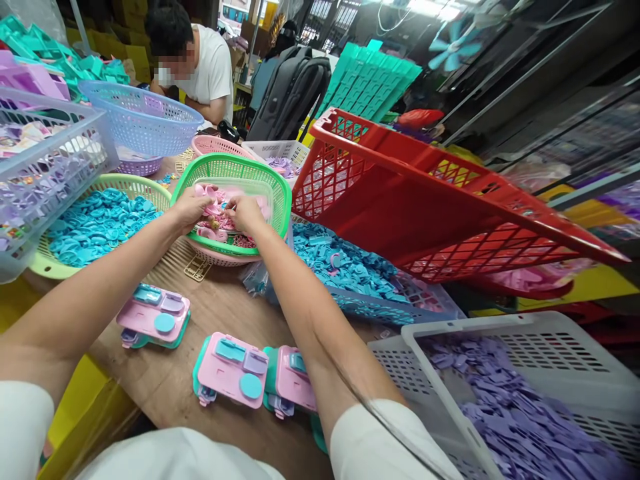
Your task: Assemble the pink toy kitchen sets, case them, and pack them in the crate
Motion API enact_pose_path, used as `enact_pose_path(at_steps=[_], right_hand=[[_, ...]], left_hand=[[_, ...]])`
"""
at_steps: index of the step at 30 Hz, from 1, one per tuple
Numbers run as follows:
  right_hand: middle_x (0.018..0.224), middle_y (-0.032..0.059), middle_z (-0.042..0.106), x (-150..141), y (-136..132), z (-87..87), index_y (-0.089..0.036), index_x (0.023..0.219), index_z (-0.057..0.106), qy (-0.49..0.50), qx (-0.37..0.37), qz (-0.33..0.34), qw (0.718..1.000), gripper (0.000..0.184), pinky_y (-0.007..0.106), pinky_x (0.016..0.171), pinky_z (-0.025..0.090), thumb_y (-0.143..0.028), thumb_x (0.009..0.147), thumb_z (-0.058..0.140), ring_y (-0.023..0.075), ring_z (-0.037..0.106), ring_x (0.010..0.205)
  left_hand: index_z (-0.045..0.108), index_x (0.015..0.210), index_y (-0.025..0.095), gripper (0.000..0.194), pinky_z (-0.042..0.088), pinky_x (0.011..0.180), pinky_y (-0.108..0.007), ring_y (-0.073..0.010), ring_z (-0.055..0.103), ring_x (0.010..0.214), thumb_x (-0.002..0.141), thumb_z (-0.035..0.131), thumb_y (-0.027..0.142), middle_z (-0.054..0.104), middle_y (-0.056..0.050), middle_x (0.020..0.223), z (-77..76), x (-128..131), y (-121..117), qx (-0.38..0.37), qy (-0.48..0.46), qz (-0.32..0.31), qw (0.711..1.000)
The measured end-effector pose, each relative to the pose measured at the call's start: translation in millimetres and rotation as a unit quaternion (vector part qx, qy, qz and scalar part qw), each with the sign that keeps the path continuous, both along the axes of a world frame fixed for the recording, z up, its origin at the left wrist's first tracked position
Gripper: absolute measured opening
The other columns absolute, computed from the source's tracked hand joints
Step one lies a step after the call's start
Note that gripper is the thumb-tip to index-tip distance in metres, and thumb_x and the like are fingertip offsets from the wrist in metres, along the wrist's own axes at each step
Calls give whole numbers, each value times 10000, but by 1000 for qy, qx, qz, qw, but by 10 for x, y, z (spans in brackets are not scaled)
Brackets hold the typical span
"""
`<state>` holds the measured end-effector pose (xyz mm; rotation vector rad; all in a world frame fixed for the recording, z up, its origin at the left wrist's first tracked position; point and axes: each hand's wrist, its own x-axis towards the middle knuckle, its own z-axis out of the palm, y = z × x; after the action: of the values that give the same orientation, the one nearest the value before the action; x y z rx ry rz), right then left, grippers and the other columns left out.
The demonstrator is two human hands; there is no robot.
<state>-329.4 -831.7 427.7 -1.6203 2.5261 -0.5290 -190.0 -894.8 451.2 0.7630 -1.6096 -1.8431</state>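
Both my hands reach into a green basket [284, 200] that holds a clear tub [267, 193] and small pink plastic parts [220, 200]. My left hand [190, 208] is closed on a pink plastic part at the left of the tub. To its right, my right hand [247, 215] has its fingers bent together over the pink parts; whatever they grip is hidden. Nearer to me on the table lie pink-and-teal plastic toy cases [153, 317], [233, 370], [295, 380] with blue and purple pieces on top. My right forearm partly covers the rightmost one.
A yellow-green basket of blue parts [100, 223] stands left, beside a clear crate of purple parts [50, 167]. On the right are a crate of blue pieces [345, 263], a tilted red crate [380, 200] and a white crate [415, 333]. A person [213, 67] sits opposite.
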Motion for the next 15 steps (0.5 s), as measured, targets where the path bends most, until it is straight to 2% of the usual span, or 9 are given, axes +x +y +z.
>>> enact_pose_path(at_steps=[3,6,8,10,15], right_hand=[[954,73,760,-11,-11,-37,-140,1035,763,-13,-6,0,1000,247,269,814,493,-163,891,564,182,663,868],[1013,90,757,22,-43,-88,-150,1069,750,1,-12,27,1000,244,296,841,502,-201,861,633,215,670,917],[1075,108,748,39,-69,-121,-161,1102,741,20,-16,50,998,282,322,878,502,-177,833,658,243,672,971],[1057,109,750,35,-88,-146,-167,1050,752,19,-18,59,998,265,333,898,500,-122,816,636,254,675,986],[906,73,752,-36,-82,-146,-164,897,761,-71,-62,14,995,186,342,914,503,-109,808,607,232,678,925]], left_hand=[[585,1035,133,318,485,535,-199,-93,593,553,743,649,26,636,13,758,-2,-1,-3,-1,1,1,1000],[586,1035,128,312,464,518,-186,-92,597,542,750,618,5,639,10,748,13,2,13,2,-4,2,1000],[586,1042,120,307,458,508,-182,-91,594,533,761,589,-5,641,3,742,27,5,30,5,-6,0,1000],[588,1052,113,310,466,509,-184,-94,599,533,767,572,-9,643,-4,740,37,3,43,6,-7,-2,1000],[590,1105,112,382,492,503,-216,-115,599,483,747,553,-16,627,7,682,14,-36,28,-2,-52,-2,999]])
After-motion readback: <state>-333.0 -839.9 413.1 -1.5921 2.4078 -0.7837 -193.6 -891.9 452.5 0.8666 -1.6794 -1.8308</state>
